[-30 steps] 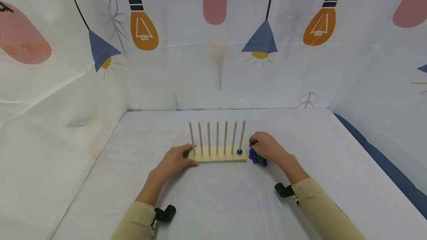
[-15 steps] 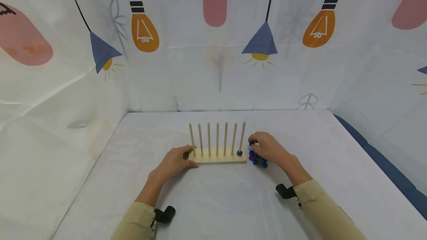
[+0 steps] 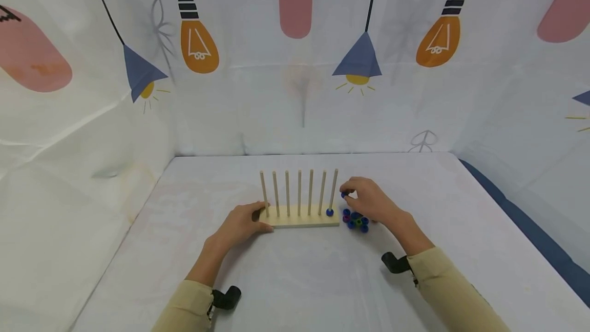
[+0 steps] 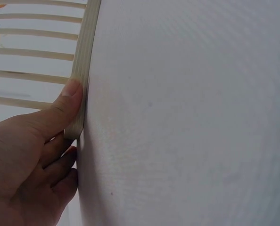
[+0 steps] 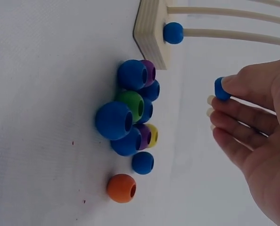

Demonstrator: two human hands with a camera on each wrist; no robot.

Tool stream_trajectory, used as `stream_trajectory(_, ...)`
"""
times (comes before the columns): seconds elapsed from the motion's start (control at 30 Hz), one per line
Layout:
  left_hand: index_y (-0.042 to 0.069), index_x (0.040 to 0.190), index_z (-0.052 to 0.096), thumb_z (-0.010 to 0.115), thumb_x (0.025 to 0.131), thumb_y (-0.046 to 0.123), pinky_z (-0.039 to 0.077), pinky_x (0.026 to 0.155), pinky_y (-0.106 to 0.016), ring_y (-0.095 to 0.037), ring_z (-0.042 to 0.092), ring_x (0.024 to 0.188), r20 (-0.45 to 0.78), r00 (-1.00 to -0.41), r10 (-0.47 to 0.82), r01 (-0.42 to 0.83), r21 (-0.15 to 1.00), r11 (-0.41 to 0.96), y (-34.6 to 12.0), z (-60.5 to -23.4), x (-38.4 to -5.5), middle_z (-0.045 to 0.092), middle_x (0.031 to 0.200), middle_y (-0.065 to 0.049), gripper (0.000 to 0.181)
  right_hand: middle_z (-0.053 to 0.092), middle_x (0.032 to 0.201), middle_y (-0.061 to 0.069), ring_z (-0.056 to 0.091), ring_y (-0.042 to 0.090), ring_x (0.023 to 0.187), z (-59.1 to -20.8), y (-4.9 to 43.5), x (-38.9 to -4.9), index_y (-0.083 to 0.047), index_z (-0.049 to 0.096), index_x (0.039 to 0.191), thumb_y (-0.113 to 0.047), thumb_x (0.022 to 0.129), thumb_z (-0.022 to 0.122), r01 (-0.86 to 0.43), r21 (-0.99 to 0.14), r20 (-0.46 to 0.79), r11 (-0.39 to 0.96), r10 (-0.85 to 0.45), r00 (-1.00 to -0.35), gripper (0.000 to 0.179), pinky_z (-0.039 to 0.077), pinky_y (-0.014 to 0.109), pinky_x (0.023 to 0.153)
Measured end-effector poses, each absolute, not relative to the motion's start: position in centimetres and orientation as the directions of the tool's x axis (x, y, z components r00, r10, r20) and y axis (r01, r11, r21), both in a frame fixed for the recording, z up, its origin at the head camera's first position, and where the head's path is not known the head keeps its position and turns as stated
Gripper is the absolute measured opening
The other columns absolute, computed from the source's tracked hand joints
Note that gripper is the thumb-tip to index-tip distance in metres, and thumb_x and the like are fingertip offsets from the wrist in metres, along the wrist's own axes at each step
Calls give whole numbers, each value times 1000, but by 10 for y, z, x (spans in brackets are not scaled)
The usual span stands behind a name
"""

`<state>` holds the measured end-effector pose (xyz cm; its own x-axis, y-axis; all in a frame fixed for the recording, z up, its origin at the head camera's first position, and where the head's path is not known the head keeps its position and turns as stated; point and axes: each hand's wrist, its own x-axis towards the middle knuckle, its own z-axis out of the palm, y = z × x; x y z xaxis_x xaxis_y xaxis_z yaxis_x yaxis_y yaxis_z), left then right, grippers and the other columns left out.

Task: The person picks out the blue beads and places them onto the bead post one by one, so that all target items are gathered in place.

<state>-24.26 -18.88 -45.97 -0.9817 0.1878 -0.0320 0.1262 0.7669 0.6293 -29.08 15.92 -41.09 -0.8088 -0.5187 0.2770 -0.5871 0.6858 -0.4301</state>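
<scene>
**Blue bead lifted clear of the pile**

The right hand (image 3: 366, 200) now pinches a small blue bead (image 5: 220, 89), raised from the loose heap of coloured beads (image 5: 130, 121) beside the rightmost peg (one blue bead (image 5: 173, 33) already sits there). The left hand (image 3: 241, 222) grips the pale wooden peg rack (image 3: 301, 218) as before. Threading looks next.

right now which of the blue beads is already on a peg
The blue bead at the foot of the peg nearest the right hand; the other blue ones lie loose or are pinched in that hand.
</scene>
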Motion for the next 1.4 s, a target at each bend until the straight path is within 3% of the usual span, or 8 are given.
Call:
stream_trajectory(0.43, 15, 143, 56, 81, 82, 36, 40, 113, -52, -34, 46, 140, -27, -982, 186, 128, 627, 768, -193, -460, -242, 55, 147, -11, 69, 70, 97, 7, 68, 27, 93, -402, 154, -289, -3, 74, 105, 2, 86, 71, -640, -422, 334, 642, -546, -768, 20, 58, 47, 82)
stream_trajectory(0.6, 14, 143, 55, 82, 82, 36, 39, 114, -52, -34, 45, 141, -34, -981, 191, 127, 635, 762, -193, -459, -242, 54, 147, -12, 70, 70, 97, 5, 68, 22, 93, -399, 154, -288, -3, 74, 105, 1, 86, 71, -653, -406, 358, 639, -546, -757, 20, 58, 41, 81)
stream_trajectory(1.4, 16, 142, 57, 82, 81, 37, 40, 113, -52, -34, 47, 139, -26, -979, 201, 140, 629, 765, -190, -461, -244, 56, 146, -11, 69, 72, 103, 6, 70, 23, 97, -384, 158, -284, -4, 73, 110, 3, 88, 69, -701, -435, 436, 565, -549, -713, 23, 59, 42, 83)
